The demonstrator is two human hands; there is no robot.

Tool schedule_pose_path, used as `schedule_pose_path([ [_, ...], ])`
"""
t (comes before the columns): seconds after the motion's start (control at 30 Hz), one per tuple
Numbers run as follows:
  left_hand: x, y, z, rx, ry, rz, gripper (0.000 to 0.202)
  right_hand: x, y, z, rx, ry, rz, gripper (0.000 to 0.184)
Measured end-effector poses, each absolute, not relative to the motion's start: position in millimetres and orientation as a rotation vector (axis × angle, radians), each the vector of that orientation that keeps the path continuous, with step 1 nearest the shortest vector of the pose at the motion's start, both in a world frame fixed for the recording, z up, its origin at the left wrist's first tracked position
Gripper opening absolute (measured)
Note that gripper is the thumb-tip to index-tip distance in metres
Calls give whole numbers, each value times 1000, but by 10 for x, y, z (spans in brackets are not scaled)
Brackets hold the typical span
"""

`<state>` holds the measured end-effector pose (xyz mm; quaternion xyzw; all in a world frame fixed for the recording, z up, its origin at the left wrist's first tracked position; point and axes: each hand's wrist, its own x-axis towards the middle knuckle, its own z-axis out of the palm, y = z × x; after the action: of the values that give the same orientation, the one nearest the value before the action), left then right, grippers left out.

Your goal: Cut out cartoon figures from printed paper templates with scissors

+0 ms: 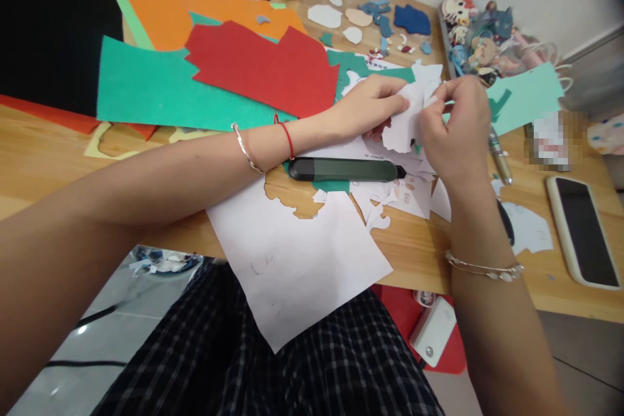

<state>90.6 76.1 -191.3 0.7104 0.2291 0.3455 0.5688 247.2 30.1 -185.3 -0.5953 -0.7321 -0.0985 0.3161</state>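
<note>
White paper cutout (405, 130) is what both hands are on rn, held up just above the desk (49, 149), right of the middle of the mess. Left hand (370, 110) has thumb + fingers pressed together on its upper left edge. Right hand (455, 133) pinches the top right corner w/ the fingertips, so it's a two-sided pinch, nothing spread. By the looks it's thin printer-type paper w/ a jagged cut outline: super light, floppy, zero stiffness, and prob tears easy at the narrow notches. Best hold imo is on the wider solid parts near the edge, not the skinny tabs, and w/ light pressure bc it'll crease fast. Right below the hands a dark cutter (344, 169) lies across more white scraps, its end just beside the left wrist. Big white sheet (292, 260) w/ a hole cut in it hangs over the desk's near edge toward the person's lap. Behind the left arm there's red felt (263, 68) on top of green felt (146, 88), w/ an orange sheet (195, 13) further back. Phone (582, 231) sits face up at the right, well apart from the cutout. Mint sheet (529, 94) and a pile of cartoon figures (475, 36) lie beyond the right hand.
</note>
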Motion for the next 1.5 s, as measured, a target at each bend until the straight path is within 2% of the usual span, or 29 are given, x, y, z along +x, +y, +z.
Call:
schedule_pose_path([
  [0.2,918,765,-1901,1726,632,877,35,2382,248,-1846,-1479,-1957,-189,17],
  [0.53,936,807,-1956,1649,553,907,21,2433,258,-1825,-1384,-1835,-96,16],
  [0.73,936,817,-1955,1601,553,901,25,2498,299,-1839,-1378,-1738,-157,7],
  [0.93,948,829,-1972,1491,537,846,20,2594,321,-1833,-1487,-1695,-287,30],
  [1.03,957,839,-1977,1456,529,844,16,2537,290,-1829,-1565,-1727,-218,34],
  [1.2,960,859,-1981,1479,576,866,17,2365,219,-1821,-1531,-1872,-82,16],
  [1.5,961,837,-1964,1459,574,867,20,2372,216,-1821,-1497,-1958,-129,17],
])
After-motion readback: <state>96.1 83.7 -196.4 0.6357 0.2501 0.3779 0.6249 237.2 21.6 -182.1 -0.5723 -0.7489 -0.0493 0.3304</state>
